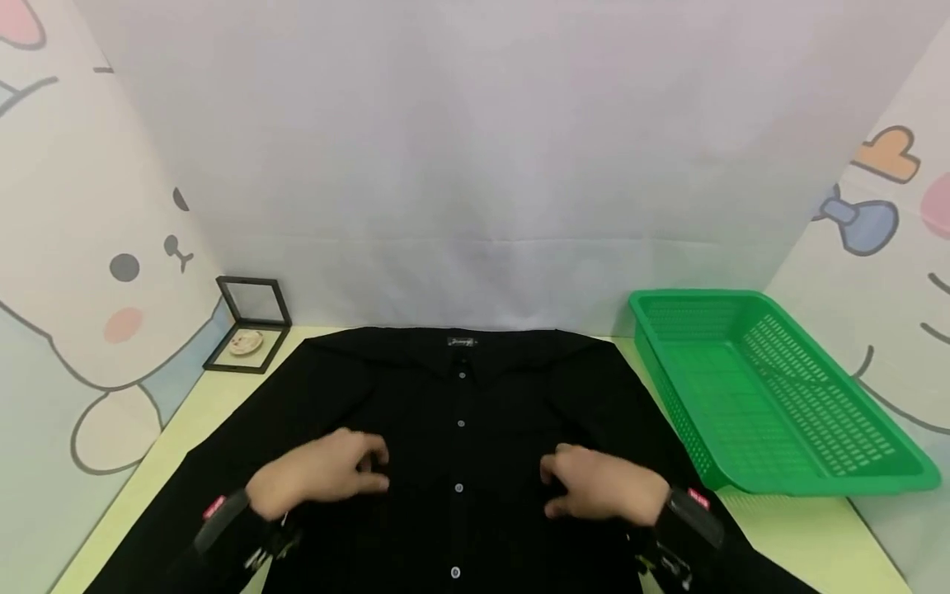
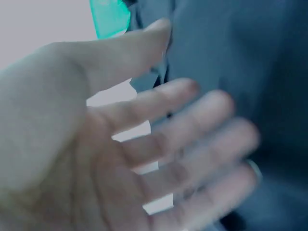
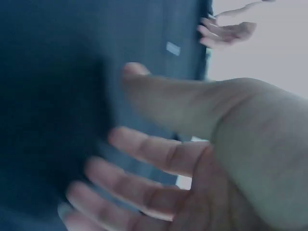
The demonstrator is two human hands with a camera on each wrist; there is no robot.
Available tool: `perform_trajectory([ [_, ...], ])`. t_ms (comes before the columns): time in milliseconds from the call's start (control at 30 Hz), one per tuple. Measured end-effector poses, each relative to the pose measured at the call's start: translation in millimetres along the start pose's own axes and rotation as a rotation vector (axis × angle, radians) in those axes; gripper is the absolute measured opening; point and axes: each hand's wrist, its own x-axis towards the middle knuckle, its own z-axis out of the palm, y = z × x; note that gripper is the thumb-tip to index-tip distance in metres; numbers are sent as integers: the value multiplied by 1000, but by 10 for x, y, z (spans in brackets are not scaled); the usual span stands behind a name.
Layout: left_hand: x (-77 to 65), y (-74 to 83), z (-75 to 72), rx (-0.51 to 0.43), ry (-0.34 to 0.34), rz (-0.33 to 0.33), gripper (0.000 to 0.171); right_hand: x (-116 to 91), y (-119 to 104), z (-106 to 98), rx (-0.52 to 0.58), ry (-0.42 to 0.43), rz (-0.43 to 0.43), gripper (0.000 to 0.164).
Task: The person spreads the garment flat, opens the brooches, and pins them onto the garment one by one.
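A black button-up shirt (image 1: pixel 416 412) is spread out front side up, collar toward the back wall and sleeves slanting down to both sides. Over its left half hovers my left hand (image 1: pixel 326 470), fingers relaxed and nothing held. Across from it, my right hand (image 1: pixel 601 483) is over the right half, likewise holding nothing. The row of white buttons runs between the two hands. In the left wrist view my left fingers (image 2: pixel 192 130) are spread in front of the dark cloth. My right fingers (image 3: pixel 139 187) are spread too in the right wrist view, slightly blurred.
A green plastic basket (image 1: pixel 690 404) stands at the right edge of the pale yellow table (image 1: pixel 801 528). At the back left, an open black-framed case (image 1: pixel 252 326) holds a small round item (image 1: pixel 245 341). Walls enclose the back and both sides.
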Motion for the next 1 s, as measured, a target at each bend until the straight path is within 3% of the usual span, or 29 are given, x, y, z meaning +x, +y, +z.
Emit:
perform_trajectory([
  [67,112,-24,-122,14,66,79,30,117,-63,-173,0,15,5,27],
  [133,263,-51,-208,86,171,124,34,250,-90,-318,-10,86,-21,31],
  [233,507,-94,-286,182,282,95,43,485,-82,-468,-58,189,-36,38],
  [300,650,-128,-307,218,305,55,49,639,-61,-526,-74,218,-31,42],
  [433,846,-199,-311,271,300,-41,59,911,-6,-586,-84,225,14,47],
  [633,975,-249,-338,233,178,-233,68,1159,96,-603,-58,128,125,56],
  [867,1139,-251,-475,210,130,-265,64,1259,206,-830,-17,85,139,55],
  [1000,1360,-204,-613,188,188,-268,55,1420,301,-985,46,209,145,42],
])
